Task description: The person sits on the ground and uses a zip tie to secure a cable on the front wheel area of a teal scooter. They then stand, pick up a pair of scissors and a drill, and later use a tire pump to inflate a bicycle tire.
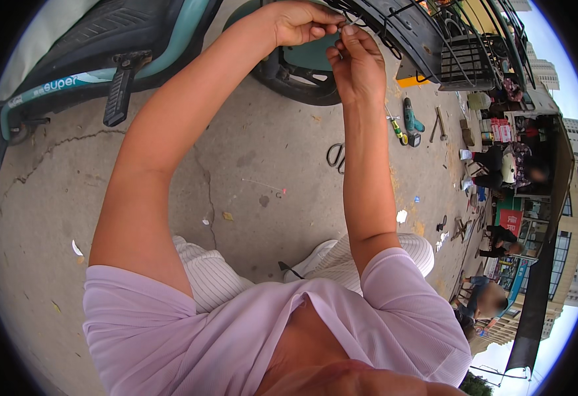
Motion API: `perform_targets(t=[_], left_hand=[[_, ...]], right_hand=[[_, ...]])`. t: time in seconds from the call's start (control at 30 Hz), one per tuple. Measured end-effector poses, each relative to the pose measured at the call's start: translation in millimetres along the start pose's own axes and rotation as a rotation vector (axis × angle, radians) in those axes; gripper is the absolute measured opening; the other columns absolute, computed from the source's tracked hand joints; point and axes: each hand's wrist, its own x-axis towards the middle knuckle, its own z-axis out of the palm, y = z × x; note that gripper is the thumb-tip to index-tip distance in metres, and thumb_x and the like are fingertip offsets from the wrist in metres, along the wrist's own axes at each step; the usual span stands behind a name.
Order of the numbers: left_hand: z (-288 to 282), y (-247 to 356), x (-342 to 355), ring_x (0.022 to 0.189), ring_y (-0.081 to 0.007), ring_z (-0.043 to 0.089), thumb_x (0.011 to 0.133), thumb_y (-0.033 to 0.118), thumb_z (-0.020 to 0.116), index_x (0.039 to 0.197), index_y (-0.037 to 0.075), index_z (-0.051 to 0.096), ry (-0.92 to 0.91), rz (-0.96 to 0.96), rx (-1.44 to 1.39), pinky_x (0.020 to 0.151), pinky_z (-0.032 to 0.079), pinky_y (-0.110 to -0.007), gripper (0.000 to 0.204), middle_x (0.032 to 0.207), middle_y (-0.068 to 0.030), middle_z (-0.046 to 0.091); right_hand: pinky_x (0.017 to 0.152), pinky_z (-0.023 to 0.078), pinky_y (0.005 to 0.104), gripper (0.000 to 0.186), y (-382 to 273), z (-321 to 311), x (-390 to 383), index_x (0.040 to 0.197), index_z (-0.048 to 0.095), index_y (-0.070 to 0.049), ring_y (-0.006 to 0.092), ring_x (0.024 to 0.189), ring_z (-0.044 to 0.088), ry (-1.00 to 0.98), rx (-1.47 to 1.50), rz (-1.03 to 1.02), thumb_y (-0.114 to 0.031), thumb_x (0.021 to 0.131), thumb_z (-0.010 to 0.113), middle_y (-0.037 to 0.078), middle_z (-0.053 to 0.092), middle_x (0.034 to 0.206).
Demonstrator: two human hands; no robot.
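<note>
Both my arms reach up to the top of the view, beside a black wire rack (401,26) on a teal scooter (104,59). My left hand (300,23) is closed, pinching a thin pale strip, perhaps a cable tie (349,25), against the rack's wire. My right hand (357,63) is just below it, fingertips pinched on the same strip. The scooter's rear wheel (295,82) is right behind my hands. How the strip loops around the wire is too small to tell.
Scissors (336,157), a green power drill (410,122), a screwdriver (398,131) and pliers (439,124) lie on the cracked concrete ground (249,171). A folded footrest (118,92) sticks out from the scooter. Several people sit by stalls (507,165) at the right.
</note>
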Motion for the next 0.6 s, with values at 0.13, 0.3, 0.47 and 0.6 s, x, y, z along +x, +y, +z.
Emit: perform_targets(t=[0.13,0.3,0.47,0.6], left_hand=[[-9.1,1.4,-0.6,0.062,-0.0114,0.054,0.088,0.008,0.062,0.092,0.003,0.061,-0.133,-0.058,-0.011,0.045,0.040,-0.019,0.006,0.079,-0.0045,0.061],[-5.1,-2.4,-5.8,0.064,-0.0140,0.055,0.087,0.011,0.064,0.093,0.005,0.060,-0.091,-0.077,-0.039,0.046,0.041,-0.021,0.009,0.079,-0.0048,0.060],[10.1,-5.8,-10.8,0.066,-0.0179,0.057,0.087,0.014,0.064,0.089,0.006,0.061,0.049,-0.045,0.026,0.055,0.046,-0.027,0.008,0.074,-0.0047,0.060],[-3.3,-2.5,-7.4,0.069,-0.0221,0.059,0.088,0.014,0.062,0.083,0.005,0.063,-0.042,-0.026,0.105,0.067,0.049,-0.034,0.010,0.073,-0.0072,0.061]], right_hand=[[0.058,0.043,0.0242,0.005,8.4,1.9,3.1,0.088,0.063,-0.004,0.0085,0.067,0.052,0.048,-0.031,-0.079,-0.006,0.086,0.066,0.000,0.061,0.077],[0.052,0.041,0.0235,0.012,9.9,6.6,1.4,0.087,0.062,-0.002,0.0084,0.064,0.051,0.105,-0.117,0.034,-0.013,0.088,0.064,0.001,0.059,0.075],[0.050,0.039,0.0235,0.017,-2.0,-3.9,-6.9,0.090,0.061,0.001,0.0095,0.060,0.046,-0.095,-0.055,0.225,-0.016,0.093,0.056,0.004,0.058,0.077],[0.047,0.029,0.0213,0.018,-9.8,11.2,-7.4,0.094,0.056,0.002,0.0081,0.056,0.034,-0.159,-0.021,0.301,-0.015,0.094,0.049,0.004,0.051,0.078]])
